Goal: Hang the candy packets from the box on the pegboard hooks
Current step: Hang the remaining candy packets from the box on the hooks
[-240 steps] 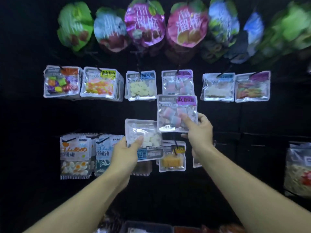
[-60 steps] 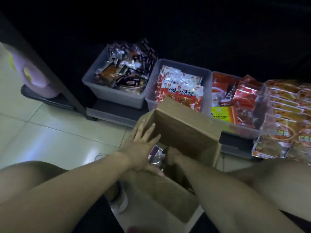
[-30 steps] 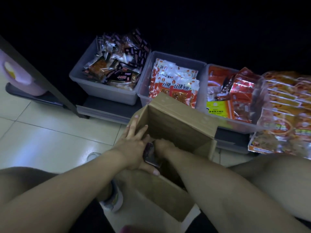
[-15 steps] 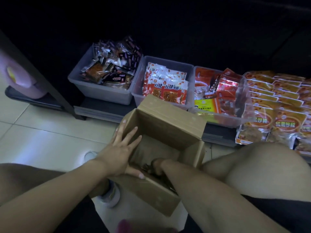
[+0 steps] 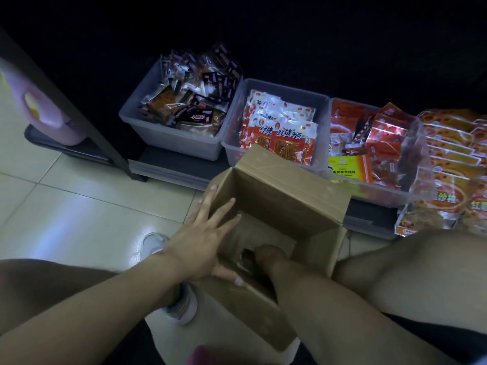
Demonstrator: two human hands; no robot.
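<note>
The left hand (image 5: 203, 243) lies flat with fingers spread on the box (image 5: 276, 204) rim, likely to keep it from sliding. The right hand (image 5: 266, 255) reaches deep inside for a packet (image 5: 246, 255); I cannot tell if its fingers have hold of it.

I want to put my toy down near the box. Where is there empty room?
The pale floor tiles left of the cardboard box, in front of the dark shelf base, are bare. Behind the box it is crowded: three plastic bins full of snack packets. Both hands, left hand and right hand, fill the box.
</note>
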